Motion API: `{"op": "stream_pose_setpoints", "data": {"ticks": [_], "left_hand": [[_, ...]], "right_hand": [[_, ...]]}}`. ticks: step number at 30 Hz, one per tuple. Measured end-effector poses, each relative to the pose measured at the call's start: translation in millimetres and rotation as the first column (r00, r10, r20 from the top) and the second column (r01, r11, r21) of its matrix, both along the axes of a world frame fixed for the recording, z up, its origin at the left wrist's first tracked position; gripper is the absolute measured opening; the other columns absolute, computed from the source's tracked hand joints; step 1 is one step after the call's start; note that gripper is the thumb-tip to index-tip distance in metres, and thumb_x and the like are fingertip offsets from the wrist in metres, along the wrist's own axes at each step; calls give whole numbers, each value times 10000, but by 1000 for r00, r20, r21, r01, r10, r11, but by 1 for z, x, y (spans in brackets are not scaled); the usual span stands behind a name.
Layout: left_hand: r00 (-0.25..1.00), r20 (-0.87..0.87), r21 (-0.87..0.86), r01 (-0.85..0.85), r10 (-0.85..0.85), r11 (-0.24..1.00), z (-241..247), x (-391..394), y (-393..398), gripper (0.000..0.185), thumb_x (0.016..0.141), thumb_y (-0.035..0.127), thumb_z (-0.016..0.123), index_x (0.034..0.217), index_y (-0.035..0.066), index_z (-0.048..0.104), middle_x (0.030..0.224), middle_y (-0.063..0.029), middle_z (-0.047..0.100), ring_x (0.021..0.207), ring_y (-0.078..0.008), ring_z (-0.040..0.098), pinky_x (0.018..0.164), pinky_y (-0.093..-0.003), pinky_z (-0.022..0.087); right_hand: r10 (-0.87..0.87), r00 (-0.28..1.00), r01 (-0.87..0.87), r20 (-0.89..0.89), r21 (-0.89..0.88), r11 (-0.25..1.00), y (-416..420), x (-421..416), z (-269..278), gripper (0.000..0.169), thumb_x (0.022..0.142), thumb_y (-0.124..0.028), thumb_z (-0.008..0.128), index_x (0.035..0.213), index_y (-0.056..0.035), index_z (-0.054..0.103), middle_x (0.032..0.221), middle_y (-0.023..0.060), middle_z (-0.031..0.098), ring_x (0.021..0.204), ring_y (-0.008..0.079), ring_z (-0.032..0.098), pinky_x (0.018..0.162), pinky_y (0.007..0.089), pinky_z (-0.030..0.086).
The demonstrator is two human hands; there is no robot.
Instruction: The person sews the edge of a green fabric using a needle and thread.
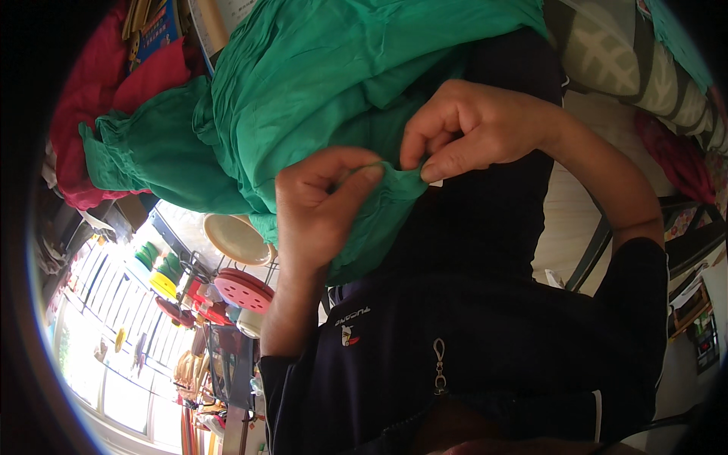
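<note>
A thin green garment (pixel 318 85) lies in loose folds across my lap. My left hand (pixel 324 199) pinches its edge between thumb and index finger. A short way to the right, my right hand (pixel 466 133) grips the same edge with thumb and fingertips. Between the two pinches a short stretch of gathered green fabric spans, and more of it hangs below. Just under the right thumb a small white patch shows, perhaps a label. What looks like a gathered cuff (pixel 114 148) of the garment spreads out at the left.
Dark red cloth (pixel 85 131) lies at the left, near books (pixel 156 34). Below it stand a pale bowl (pixel 236 239), red perforated discs (pixel 244 289) and thread spools (pixel 165 276) by a bright window. A leaf-patterned cloth (pixel 603 54) is at upper right, above a dark metal frame (pixel 591 250).
</note>
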State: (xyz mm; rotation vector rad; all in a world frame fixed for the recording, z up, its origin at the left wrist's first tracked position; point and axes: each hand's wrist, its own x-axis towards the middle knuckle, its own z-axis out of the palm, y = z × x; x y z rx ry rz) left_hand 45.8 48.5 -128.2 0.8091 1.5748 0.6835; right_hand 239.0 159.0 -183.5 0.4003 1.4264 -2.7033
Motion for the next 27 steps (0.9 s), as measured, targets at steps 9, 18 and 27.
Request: {"op": "stream_pose_setpoints", "data": {"ticks": [9, 18, 27], "left_hand": [[998, -51, 7, 27, -26, 1000, 12, -8, -7, 54, 798, 1, 645, 847, -19, 657, 713, -20, 633, 626, -50, 529, 572, -185, 406], [982, -147, 36, 122, -116, 992, 12, 0, -12, 50, 801, 7, 645, 847, -1, 663, 723, -41, 647, 635, -57, 551, 572, -198, 422], [996, -71, 4, 56, -56, 998, 8, -6, -7, 47, 812, 8, 649, 853, -16, 647, 669, -4, 622, 597, -21, 504, 526, -172, 370]], "right_hand": [[33, 997, -42, 72, 134, 990, 1, -3, 2, 227, 824, -131, 618, 963, 48, 628, 585, -9, 571, 500, 38, 474, 470, 213, 365], [-122, 991, 137, -64, 490, 861, -23, -8, 0, 187, 816, -37, 591, 1002, -14, 597, 487, 9, 519, 426, 79, 484, 431, 234, 344], [-29, 1000, 30, -7, 240, 970, -14, -2, 1, 191, 835, -57, 584, 1016, 4, 588, 464, -34, 435, 407, 45, 377, 427, 225, 281]]}}
